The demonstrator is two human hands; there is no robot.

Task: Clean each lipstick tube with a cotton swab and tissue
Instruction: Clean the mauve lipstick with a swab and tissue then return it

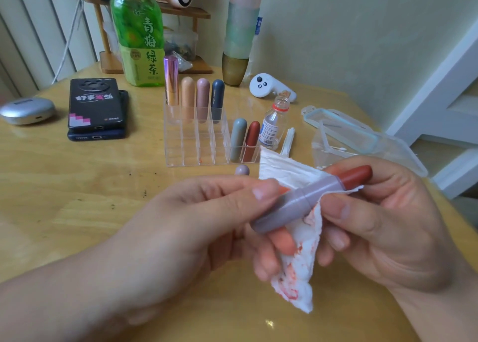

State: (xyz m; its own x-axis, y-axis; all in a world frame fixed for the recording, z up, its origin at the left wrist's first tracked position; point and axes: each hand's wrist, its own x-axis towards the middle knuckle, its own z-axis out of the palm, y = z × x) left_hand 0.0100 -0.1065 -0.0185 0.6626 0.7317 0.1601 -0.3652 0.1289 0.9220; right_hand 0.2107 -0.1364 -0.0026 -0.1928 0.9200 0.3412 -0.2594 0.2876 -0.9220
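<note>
My left hand [207, 220] grips the base of an open lilac lipstick tube [297, 202], whose red stick [354, 175] points up to the right. My right hand [382, 225] pinches a white tissue [297, 259] stained with red, wrapped under the tube near its collar. The lilac cap [242, 170] lies on the table just behind my hands. A clear acrylic organizer [196, 145] holds several capped lipsticks, among them a grey one [238, 138] and a dark red one [252, 140]. Cotton swabs [288, 141] lie beside a small bottle [273, 124].
Two stacked phones [97, 109] and a silver earbud case [27, 110] lie at the left. A green tea bottle [141, 31], a tall cup stack [239, 36] and a white controller [269, 87] stand at the back. A clear plastic box with lid [367, 140] sits at the right.
</note>
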